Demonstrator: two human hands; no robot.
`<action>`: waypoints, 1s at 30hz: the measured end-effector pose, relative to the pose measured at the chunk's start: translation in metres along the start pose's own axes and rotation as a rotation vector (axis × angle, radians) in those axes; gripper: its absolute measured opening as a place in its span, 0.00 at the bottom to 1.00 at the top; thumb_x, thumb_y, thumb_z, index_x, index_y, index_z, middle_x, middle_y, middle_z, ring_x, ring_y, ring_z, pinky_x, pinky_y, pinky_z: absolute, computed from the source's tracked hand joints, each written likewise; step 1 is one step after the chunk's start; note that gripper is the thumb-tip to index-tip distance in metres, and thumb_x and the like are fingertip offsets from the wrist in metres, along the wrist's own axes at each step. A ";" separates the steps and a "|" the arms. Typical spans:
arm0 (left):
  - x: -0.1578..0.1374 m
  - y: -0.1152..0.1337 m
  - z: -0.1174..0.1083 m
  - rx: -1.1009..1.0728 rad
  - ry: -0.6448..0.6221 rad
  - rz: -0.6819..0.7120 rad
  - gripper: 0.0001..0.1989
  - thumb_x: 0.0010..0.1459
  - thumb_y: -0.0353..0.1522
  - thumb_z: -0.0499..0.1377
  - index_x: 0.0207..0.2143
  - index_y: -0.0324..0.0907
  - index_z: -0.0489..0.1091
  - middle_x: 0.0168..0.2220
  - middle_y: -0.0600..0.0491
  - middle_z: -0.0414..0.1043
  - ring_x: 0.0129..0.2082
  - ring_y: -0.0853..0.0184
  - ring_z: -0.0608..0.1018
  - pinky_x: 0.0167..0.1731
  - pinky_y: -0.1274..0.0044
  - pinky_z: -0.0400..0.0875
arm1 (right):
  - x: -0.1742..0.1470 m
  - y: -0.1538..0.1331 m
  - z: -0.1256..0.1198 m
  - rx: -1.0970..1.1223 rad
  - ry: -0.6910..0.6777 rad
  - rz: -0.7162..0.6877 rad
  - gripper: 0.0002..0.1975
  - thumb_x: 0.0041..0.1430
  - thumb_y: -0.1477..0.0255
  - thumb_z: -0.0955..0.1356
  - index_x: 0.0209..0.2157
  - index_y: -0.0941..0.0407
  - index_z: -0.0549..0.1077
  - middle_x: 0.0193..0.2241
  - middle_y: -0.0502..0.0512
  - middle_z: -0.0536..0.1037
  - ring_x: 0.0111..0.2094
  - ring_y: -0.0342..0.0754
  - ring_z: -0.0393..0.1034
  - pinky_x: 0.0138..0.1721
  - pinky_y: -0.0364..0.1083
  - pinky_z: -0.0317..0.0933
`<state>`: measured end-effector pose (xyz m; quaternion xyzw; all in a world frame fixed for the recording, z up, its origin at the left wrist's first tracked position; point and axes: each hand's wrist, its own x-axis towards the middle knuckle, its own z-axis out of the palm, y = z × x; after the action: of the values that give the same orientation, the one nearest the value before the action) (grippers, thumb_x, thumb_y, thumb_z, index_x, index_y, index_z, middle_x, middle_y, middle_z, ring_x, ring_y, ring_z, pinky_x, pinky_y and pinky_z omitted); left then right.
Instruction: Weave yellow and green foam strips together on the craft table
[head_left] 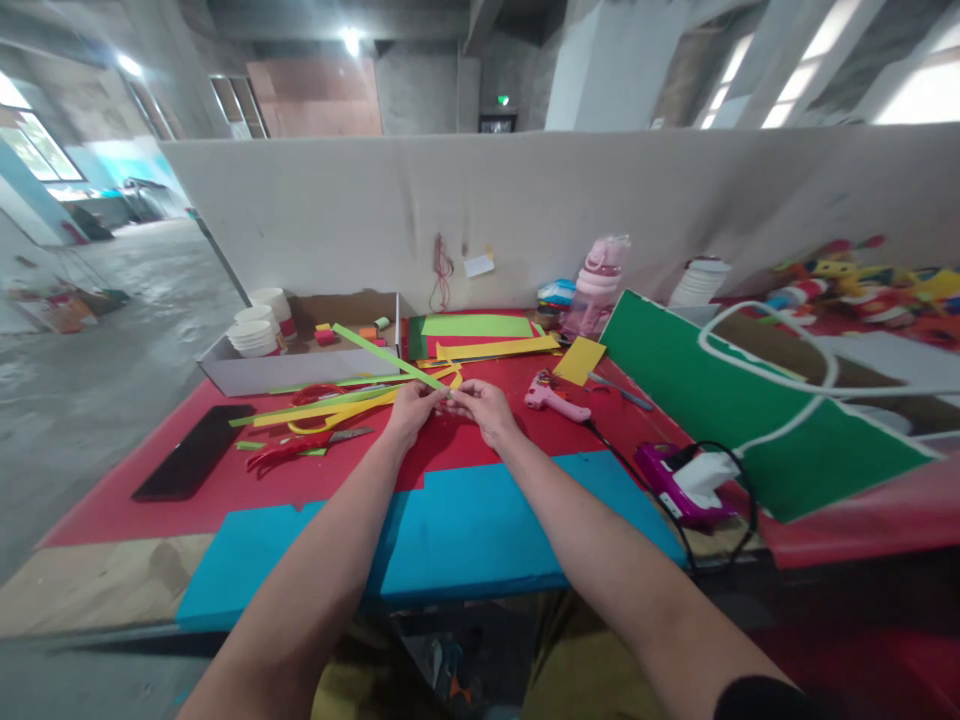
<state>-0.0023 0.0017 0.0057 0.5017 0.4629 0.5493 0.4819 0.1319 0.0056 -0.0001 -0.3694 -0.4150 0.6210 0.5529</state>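
A long light-green paper strip [379, 352] slants up and left from between my fingertips. My left hand [414, 412] pinches it near its lower end. From the other side, my right hand [486, 410] closes its thumb and fingers on the same end. A yellow strip [454, 374] curls just behind the fingertips; whether it is attached to the green one I cannot tell. Left of my hands lie more yellow strips [337, 408] and red-handled scissors [289, 450]. A pink glue gun [556, 398] rests to the right.
A black phone [193, 455] lies at the left. Behind are a white box [300, 368] with paper cups and a pink bottle [598, 280]. At the right are a purple power strip [686, 487], a white cable [829, 360] and a leaning green board [720, 405]. Blue sheeting [487, 520] covers the front edge.
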 end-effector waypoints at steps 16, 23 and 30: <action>-0.002 0.002 0.000 -0.059 -0.101 0.005 0.17 0.39 0.39 0.69 0.23 0.38 0.66 0.18 0.58 0.65 0.18 0.75 0.68 0.21 0.81 0.63 | 0.001 0.000 -0.002 0.027 -0.014 -0.007 0.14 0.39 0.71 0.77 0.24 0.57 0.68 0.20 0.47 0.75 0.25 0.41 0.73 0.33 0.43 0.72; -0.002 0.003 0.001 -0.085 -0.082 0.031 0.16 0.41 0.39 0.67 0.24 0.38 0.66 0.19 0.57 0.67 0.18 0.74 0.67 0.21 0.80 0.62 | 0.001 -0.001 -0.001 0.029 -0.040 0.025 0.10 0.44 0.71 0.74 0.28 0.56 0.70 0.21 0.46 0.73 0.23 0.39 0.70 0.31 0.42 0.72; -0.003 0.006 0.000 -0.054 -0.132 0.026 0.16 0.42 0.39 0.67 0.25 0.38 0.67 0.18 0.57 0.66 0.18 0.74 0.67 0.21 0.80 0.62 | 0.000 -0.001 0.000 0.037 -0.054 0.030 0.07 0.46 0.75 0.72 0.30 0.56 0.73 0.22 0.46 0.73 0.23 0.38 0.68 0.29 0.41 0.71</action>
<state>-0.0030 -0.0017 0.0110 0.5298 0.4086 0.5333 0.5176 0.1324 0.0059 0.0013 -0.3485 -0.4125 0.6465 0.5389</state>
